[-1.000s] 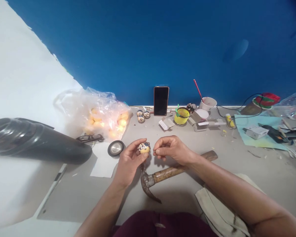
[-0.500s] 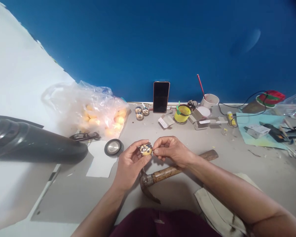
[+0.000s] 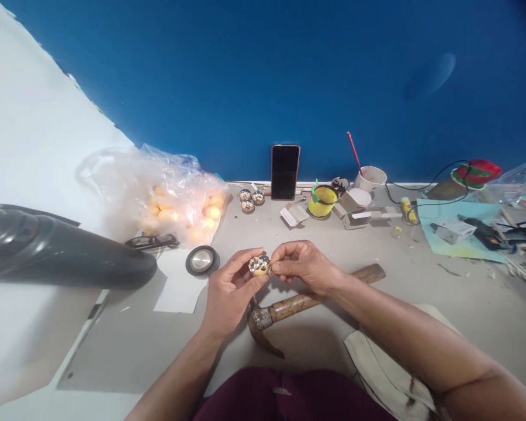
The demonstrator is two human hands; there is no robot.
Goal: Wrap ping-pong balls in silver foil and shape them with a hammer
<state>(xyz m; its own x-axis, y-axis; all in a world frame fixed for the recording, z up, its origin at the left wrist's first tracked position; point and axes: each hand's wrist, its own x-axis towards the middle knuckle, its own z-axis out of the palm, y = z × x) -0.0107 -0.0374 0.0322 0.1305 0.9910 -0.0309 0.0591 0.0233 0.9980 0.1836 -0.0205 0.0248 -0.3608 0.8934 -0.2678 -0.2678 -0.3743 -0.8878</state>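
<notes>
My left hand holds a small yellow ball between thumb and fingers. Shiny silver and gold studs cover much of its upper side, while bare yellow shows below. At the ball's right side, my right hand is closed in a pinch; what its fingertips hold is too small to make out. Beneath the hands lies a claw hammer, its wooden handle passing under my right wrist. Three similar studded balls sit together near the wall.
A clear plastic bag of yellow balls stands at back left, beside a dark cylinder. A round metal-centred lid rests on white paper. A phone leans on the blue wall. Rightward are a yellow cup, small boxes and a cloth.
The view has shifted very slightly. Both hands stay at the ball, with the right fingertips still against its right side.
</notes>
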